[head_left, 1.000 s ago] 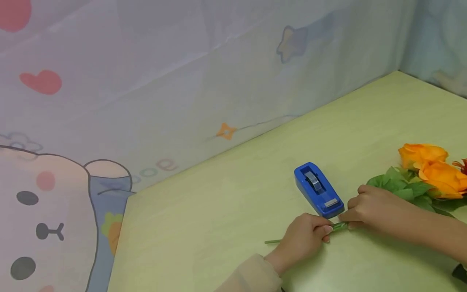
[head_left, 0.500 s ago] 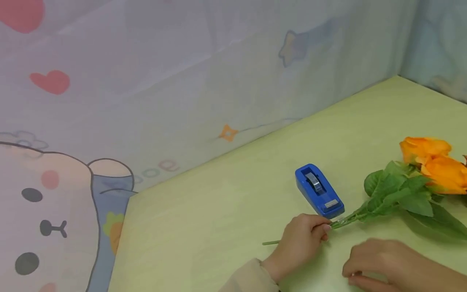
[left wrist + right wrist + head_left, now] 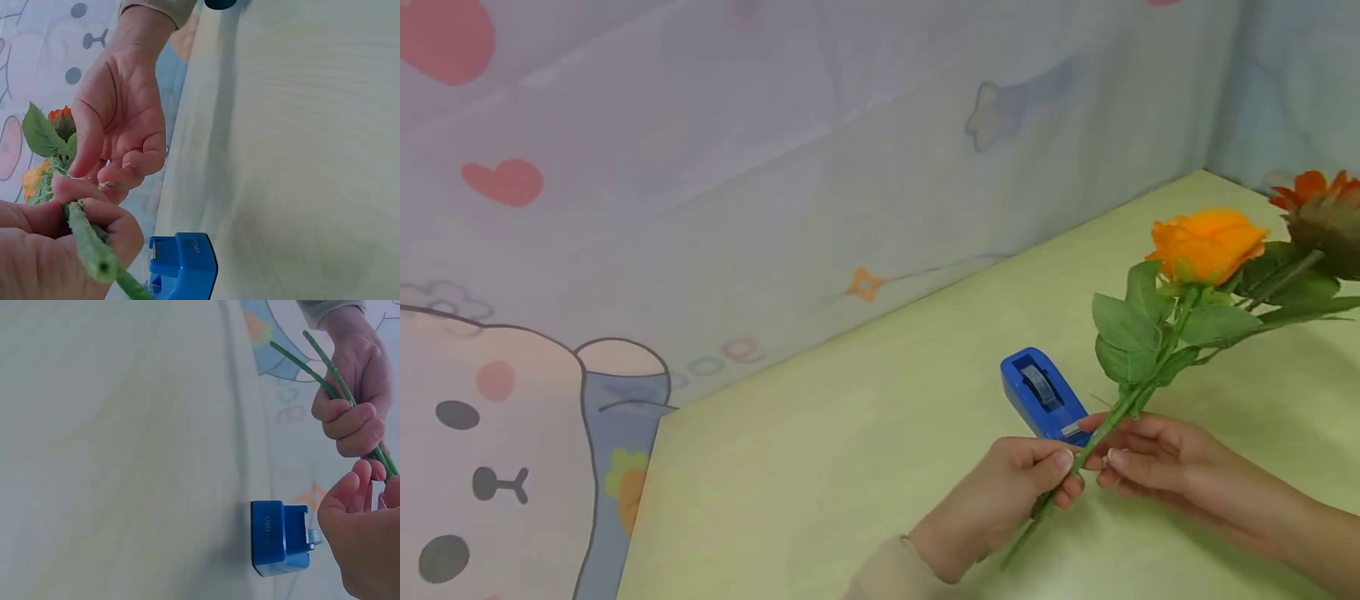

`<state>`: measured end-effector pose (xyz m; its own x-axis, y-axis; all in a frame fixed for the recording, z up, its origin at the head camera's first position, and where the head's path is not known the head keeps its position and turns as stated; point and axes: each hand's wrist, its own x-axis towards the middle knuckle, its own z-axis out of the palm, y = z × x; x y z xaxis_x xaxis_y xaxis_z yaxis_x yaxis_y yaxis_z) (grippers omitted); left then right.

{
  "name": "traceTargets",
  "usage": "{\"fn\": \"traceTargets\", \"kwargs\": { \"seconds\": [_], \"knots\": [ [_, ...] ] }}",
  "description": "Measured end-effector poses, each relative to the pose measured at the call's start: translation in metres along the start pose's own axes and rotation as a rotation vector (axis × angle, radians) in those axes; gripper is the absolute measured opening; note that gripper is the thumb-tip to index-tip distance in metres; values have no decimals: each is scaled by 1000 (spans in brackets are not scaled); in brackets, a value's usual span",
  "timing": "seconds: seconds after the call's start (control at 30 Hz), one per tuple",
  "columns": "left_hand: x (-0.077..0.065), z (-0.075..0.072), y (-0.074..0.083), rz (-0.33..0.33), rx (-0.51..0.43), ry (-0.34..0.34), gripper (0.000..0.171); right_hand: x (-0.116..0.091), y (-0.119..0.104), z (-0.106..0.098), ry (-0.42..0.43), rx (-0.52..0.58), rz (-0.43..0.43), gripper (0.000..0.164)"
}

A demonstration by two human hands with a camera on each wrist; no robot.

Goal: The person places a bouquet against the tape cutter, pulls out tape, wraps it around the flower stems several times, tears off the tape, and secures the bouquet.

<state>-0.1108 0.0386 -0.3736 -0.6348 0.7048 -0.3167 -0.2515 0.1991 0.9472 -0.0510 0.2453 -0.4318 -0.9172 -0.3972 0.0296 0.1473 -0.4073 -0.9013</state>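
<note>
Two artificial flower stems point(image 3: 1098, 432) stand tilted up from the table, gripped low down by my left hand point(image 3: 1026, 492) between thumb and curled fingers. One carries an orange rose point(image 3: 1208, 244) with green leaves, the other a rust-red flower point(image 3: 1324, 218). In the right wrist view the two cut stem ends point(image 3: 304, 357) poke out beyond the left hand. My right hand point(image 3: 1183, 475) is at the stems just above the left, its fingers bent and a fingertip behind them. Whether it pinches something small there, I cannot tell. A blue tape dispenser point(image 3: 1041, 396) lies just behind the hands.
A pale yellow-green table point(image 3: 850, 467) spreads under the hands. Behind it hangs a printed cloth point(image 3: 737, 167) with hearts and a bear figure point(image 3: 497, 450). Its lower edge meets the table's back.
The flowers have been lifted off the table and turned upright in my left hand. The right hand let go of the stems, dropped back toward me, then returned to them.
</note>
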Motion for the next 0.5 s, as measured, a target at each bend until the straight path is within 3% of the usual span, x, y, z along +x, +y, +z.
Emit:
{"fn": "traceTargets", "kwargs": {
  "seconds": [0.1, 0.23, 0.37, 0.5],
  "knots": [
    [-1, -1, 1, -31, -112, -13, 29, 5, -4, 4, -21, 15, -57, 37],
    [-3, -2, 3, -39, -162, -31, 30, 7, -7, 7, 2, -10, -70, 30],
    [-4, -1, 5, -24, -177, -27, 29, 7, -9, 9, 46, -31, -79, 28],
    [-4, 1, 5, 18, -119, 18, 26, 6, -9, 12, 112, -23, -87, 30]
  ]
}}
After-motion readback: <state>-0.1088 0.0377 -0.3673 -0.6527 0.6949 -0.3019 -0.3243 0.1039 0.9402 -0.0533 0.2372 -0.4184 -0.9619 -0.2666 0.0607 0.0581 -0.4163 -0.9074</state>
